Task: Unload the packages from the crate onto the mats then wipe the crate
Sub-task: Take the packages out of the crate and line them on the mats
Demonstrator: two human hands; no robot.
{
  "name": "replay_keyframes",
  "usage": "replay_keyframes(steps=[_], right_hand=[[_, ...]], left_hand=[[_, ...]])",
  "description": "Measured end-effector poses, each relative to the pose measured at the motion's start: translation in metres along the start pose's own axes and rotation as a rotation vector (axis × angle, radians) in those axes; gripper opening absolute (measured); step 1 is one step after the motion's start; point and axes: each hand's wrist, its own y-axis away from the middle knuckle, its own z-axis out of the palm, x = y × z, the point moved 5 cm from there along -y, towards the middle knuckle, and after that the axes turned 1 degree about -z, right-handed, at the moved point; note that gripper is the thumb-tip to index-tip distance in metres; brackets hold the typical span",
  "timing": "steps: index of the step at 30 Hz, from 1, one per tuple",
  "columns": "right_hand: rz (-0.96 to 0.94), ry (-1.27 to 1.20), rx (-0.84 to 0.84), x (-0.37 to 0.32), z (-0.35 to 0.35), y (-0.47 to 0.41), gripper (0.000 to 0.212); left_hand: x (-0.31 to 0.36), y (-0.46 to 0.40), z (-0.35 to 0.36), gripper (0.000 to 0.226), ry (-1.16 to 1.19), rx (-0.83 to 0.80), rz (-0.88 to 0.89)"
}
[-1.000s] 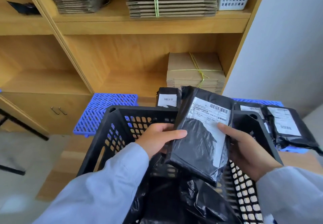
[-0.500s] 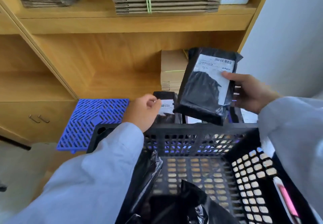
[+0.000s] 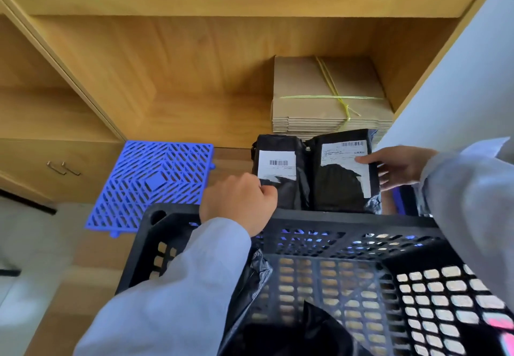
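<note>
Counted in view: two labelled black packages (image 3: 278,172) (image 3: 343,172) standing side by side; one black crate (image 3: 347,221); one fully visible blue mat (image 3: 155,183); one tied cardboard bundle (image 3: 328,94); two hands (image 3: 239,202) (image 3: 400,166).

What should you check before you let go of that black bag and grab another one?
1. Right hand holds the right bag upright, thumb on its label: ok.
2. Bag's bottom resting on a mat: cannot tell, the crate rim hides it.
3. Left hand steadies the left bag: ok, fingers touch its lower front.
4. The two bags stand side by side, labels facing out: ok.
5. Spare room for more bags: ok, the blue mat on the left is bare.
6. Crate emptied: not ok, black plastic still lies inside.
</note>
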Motion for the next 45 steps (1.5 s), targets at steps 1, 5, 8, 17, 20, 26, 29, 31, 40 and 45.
replay_keyframes(steps=[1, 5, 8, 17, 20, 26, 29, 31, 40, 45], right_hand=[[0.005, 0.02, -0.018, 0.0, 0.004, -0.005, 0.021], [-0.003, 0.038, -0.053, 0.004, 0.01, -0.022, 0.019], [0.0, 0.039, -0.03, 0.008, 0.01, -0.03, 0.023], [-0.106, 0.366, 0.171, -0.008, 0.006, -0.009, 0.034], [-0.325, 0.648, 0.359, -0.033, 0.005, 0.028, 0.054], [-0.878, 0.495, 0.382, -0.009, 0.045, 0.167, 0.034], [-0.956, 0.315, 0.277, 0.036, 0.064, 0.223, 0.019], [-0.933, 0.293, 0.199, 0.072, 0.074, 0.241, 0.016], [-0.682, 0.349, 0.112, 0.192, 0.073, 0.248, 0.007], [-0.622, 0.301, 0.274, 0.216, 0.068, 0.238, 0.005]], left_hand=[[-0.001, -0.001, 0.0, 0.036, -0.003, 0.005, -0.006], [-0.001, -0.001, 0.001, 0.036, -0.005, 0.016, -0.008], [0.0, -0.001, 0.0, 0.037, 0.004, 0.018, -0.013], [0.005, 0.003, -0.008, 0.04, 0.023, 0.0, -0.023], [0.004, 0.006, -0.01, 0.039, 0.041, 0.006, -0.038], [0.005, 0.014, -0.012, 0.029, 0.134, -0.032, 0.021], [0.001, 0.023, -0.016, 0.014, 0.379, 0.007, 0.095], [0.002, 0.043, -0.02, 0.015, 0.383, 0.145, 0.3], [0.043, 0.18, 0.063, 0.037, 0.359, -0.416, 0.516], [0.079, 0.213, 0.107, 0.083, -0.079, -0.684, 0.612]])
